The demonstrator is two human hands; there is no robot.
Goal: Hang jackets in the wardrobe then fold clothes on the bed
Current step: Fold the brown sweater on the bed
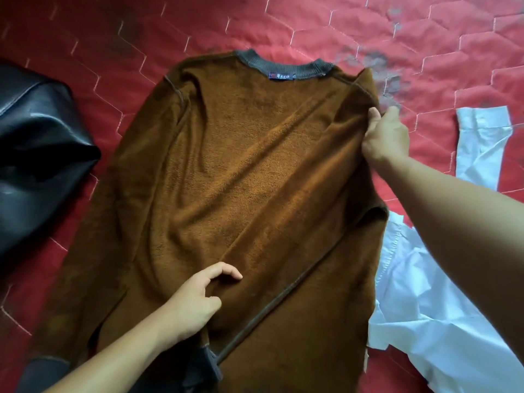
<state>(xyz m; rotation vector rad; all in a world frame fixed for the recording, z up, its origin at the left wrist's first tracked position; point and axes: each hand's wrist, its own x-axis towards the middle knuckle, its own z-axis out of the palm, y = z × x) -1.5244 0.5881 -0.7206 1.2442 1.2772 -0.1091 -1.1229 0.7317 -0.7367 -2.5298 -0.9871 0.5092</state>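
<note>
One brown sweater (241, 165) lies flat in the middle of the red quilted bed (283, 24), with its fleece inner side up. Its one grey collar (283, 65) is at 12 o'clock, and one small blue label (280, 76) sits just under it.

Two bare hands are on the sweater. The right hand (385, 134) is at 2 o'clock. Its fingers (374, 114) grasp the sweater's edge near the shoulder, and the cloth there is turned inward over the body part. The left hand (195, 302) rests on the lower part of the sweater at 6 o'clock. Its fingers (226, 269) are curled above the cloth, but I cannot tell if they pinch it. A dark seam runs diagonally just beside this hand.

One black leather jacket (37, 151) lies crumpled at 9 o'clock, near the sweater's sleeve. One white shirt (425, 307) lies crumpled from 3 to 5 o'clock, touching the sweater's side and partly under the right forearm.
</note>
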